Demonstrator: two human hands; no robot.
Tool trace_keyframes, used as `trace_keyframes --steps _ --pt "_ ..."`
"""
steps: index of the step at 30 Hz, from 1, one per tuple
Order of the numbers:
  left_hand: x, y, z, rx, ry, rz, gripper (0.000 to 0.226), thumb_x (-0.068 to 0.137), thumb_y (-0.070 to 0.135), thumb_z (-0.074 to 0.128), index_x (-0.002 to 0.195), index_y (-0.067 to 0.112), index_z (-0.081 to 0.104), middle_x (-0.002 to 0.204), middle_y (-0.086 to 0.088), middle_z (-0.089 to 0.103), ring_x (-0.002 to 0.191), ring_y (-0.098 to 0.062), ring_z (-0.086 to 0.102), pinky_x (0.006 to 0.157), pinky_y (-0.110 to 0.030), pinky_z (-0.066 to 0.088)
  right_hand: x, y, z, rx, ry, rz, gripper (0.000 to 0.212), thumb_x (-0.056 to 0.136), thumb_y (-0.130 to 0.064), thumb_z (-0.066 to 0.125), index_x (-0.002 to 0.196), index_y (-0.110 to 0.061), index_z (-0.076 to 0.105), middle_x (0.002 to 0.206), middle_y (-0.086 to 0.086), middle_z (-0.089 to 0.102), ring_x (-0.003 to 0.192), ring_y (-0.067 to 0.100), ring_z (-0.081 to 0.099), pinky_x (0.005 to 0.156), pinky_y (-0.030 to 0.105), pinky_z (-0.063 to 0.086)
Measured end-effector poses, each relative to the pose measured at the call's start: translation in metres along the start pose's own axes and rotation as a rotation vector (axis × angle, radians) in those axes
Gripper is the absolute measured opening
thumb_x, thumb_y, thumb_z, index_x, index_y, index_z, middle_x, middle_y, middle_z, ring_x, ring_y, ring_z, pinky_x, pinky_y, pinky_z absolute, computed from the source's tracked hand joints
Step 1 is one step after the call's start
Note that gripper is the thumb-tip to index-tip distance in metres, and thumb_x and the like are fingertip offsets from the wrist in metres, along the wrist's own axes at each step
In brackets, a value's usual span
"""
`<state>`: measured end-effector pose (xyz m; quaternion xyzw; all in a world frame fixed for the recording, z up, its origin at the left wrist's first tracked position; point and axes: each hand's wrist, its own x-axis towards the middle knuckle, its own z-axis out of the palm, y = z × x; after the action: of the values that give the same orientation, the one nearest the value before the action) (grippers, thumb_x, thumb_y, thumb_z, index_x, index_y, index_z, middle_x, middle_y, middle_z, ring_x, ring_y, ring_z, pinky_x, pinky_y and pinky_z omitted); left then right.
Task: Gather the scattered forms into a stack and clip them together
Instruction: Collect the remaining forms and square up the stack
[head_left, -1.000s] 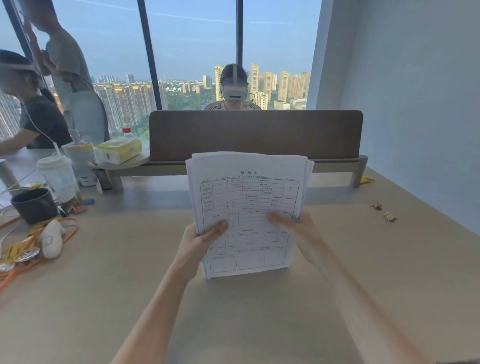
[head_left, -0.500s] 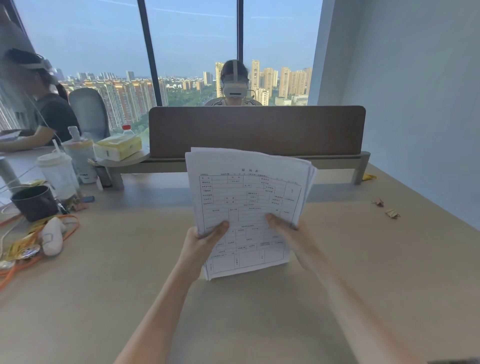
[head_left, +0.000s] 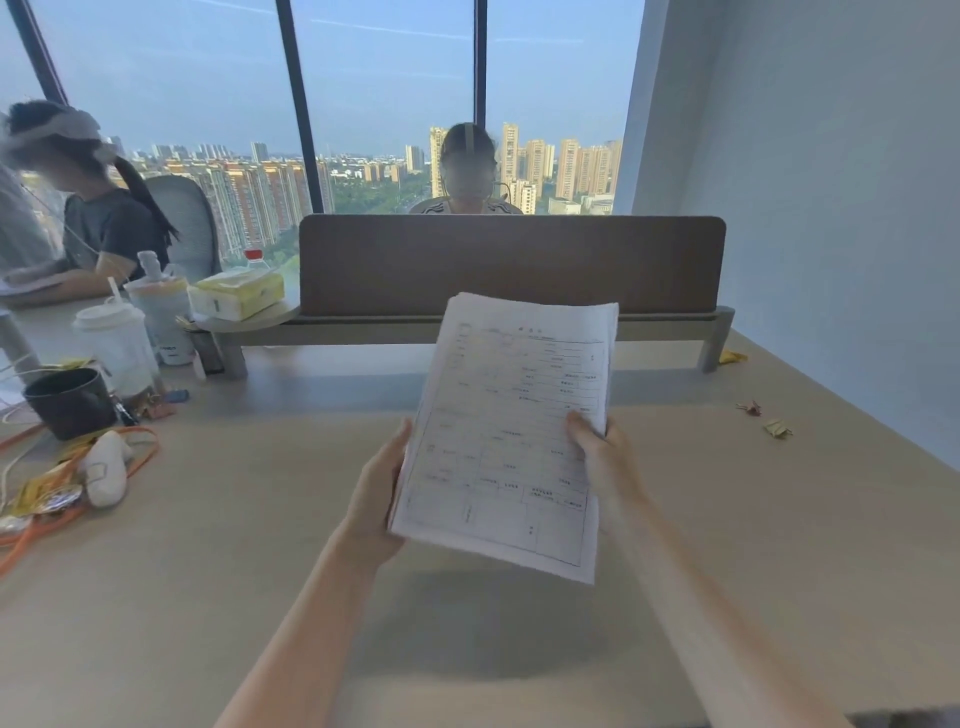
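A stack of white printed forms (head_left: 511, 431) is held in the air above the beige desk (head_left: 260, 571), tilted with its top leaning right and away. My left hand (head_left: 376, 499) grips the stack's left edge from below. My right hand (head_left: 602, 457) holds the right edge, thumb on the top sheet. Two small binder clips, a red one (head_left: 750, 408) and a yellow one (head_left: 777, 428), lie on the desk to the right, apart from both hands.
A brown divider panel (head_left: 511, 265) stands behind the forms, with a person seated beyond it. At the left are a dark cup (head_left: 70, 402), a white lidded cup (head_left: 117, 345), a tissue box (head_left: 236, 299), orange cable and small clutter. Another person sits far left. A wall closes the right.
The stack has lifted off the desk and tilted to the right. My left hand slid to the left edge, thumb off the front. My right hand rose along the right edge.
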<state>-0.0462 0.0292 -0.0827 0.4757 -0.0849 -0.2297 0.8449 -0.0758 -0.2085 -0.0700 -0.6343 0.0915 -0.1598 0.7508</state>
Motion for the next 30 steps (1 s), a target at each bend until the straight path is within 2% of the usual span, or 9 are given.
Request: trace_keyframes --steps 3,5,9,14,18,21,24,28,30 --pt "-0.002 -0.008 0.001 -0.135 -0.040 0.093 0.078 0.074 0.060 0.074 0.138 0.015 0.062 0.136 -0.018 0.064 0.120 -0.036 0.061 0.100 -0.050 0.047 -0.001 0.001 0.003 0.216 0.099 0.050 0.021 0.101 -0.023 0.057 0.118 -0.017 0.068 0.109 0.006 0.079 0.100 0.029 0.076 0.089 0.054 0.059" --pt "-0.003 -0.017 0.007 -0.179 -0.043 0.140 0.076 0.074 0.051 0.079 0.140 0.017 0.060 0.138 -0.016 0.064 0.123 -0.035 0.060 0.107 -0.054 0.041 -0.003 0.002 0.006 0.306 0.126 0.073 0.024 0.100 -0.025 0.058 0.122 -0.019 0.066 0.113 0.007 0.078 0.101 0.029 0.076 0.087 0.054 0.060" --pt "-0.005 -0.035 0.035 -0.158 0.057 0.154 0.043 0.095 0.018 0.063 0.138 0.012 0.058 0.133 -0.014 0.069 0.119 -0.031 0.068 0.098 -0.046 0.056 -0.008 0.007 0.017 0.385 0.122 0.062 0.029 0.101 -0.029 0.056 0.127 -0.018 0.065 0.116 0.008 0.076 0.101 0.029 0.076 0.086 0.054 0.060" --pt "0.004 -0.047 0.042 -0.149 0.241 0.207 0.030 0.098 0.001 0.057 0.127 0.009 0.062 0.117 -0.010 0.077 0.103 -0.029 0.074 0.082 -0.046 0.063 -0.015 0.013 0.021 0.430 0.050 0.079 0.027 0.100 -0.022 0.059 0.126 -0.017 0.066 0.120 0.011 0.075 0.109 0.031 0.073 0.091 0.052 0.058" --pt "0.003 -0.025 0.018 0.093 0.280 0.254 0.024 0.096 -0.001 0.059 0.112 0.012 0.071 0.111 -0.008 0.078 0.108 -0.034 0.071 0.092 -0.053 0.057 -0.005 0.004 -0.011 0.477 0.017 0.058 0.038 0.094 -0.005 0.062 0.131 -0.008 0.063 0.132 0.017 0.068 0.121 0.033 0.066 0.101 0.048 0.051" --pt "0.001 -0.008 -0.003 0.299 0.331 0.308 0.021 0.096 -0.002 0.061 0.104 0.012 0.074 0.107 -0.009 0.077 0.110 -0.036 0.069 0.097 -0.053 0.054 0.011 -0.010 -0.046 0.326 0.026 -0.040 0.037 0.095 -0.011 0.062 0.132 -0.009 0.063 0.133 0.021 0.066 0.124 0.038 0.062 0.096 0.046 0.051" --pt "0.001 0.003 -0.017 0.422 0.386 0.371 0.024 0.097 -0.001 0.061 0.097 0.018 0.076 0.100 -0.002 0.078 0.102 -0.031 0.070 0.093 -0.049 0.056 0.019 -0.019 -0.066 0.048 -0.013 -0.081 0.033 0.095 -0.012 0.066 0.127 -0.013 0.068 0.123 0.020 0.071 0.106 0.033 0.068 0.087 0.040 0.050" --pt "0.002 0.007 -0.022 0.503 0.408 0.419 0.028 0.097 -0.001 0.061 0.092 0.023 0.075 0.083 0.017 0.080 0.092 -0.018 0.072 0.083 -0.038 0.057 0.014 -0.015 -0.054 -0.219 -0.105 -0.145 0.027 0.093 -0.019 0.070 0.119 -0.020 0.067 0.104 0.002 0.080 0.099 0.020 0.075 0.090 0.040 0.058" --pt "0.000 0.006 -0.021 0.541 0.369 0.423 0.028 0.096 -0.002 0.062 0.094 0.024 0.075 0.083 0.021 0.080 0.086 -0.005 0.074 0.079 -0.031 0.058 0.010 -0.011 -0.043 -0.236 -0.110 -0.180 0.018 0.093 -0.020 0.070 0.109 -0.027 0.069 0.102 -0.010 0.080 0.098 0.009 0.075 0.085 0.032 0.059"
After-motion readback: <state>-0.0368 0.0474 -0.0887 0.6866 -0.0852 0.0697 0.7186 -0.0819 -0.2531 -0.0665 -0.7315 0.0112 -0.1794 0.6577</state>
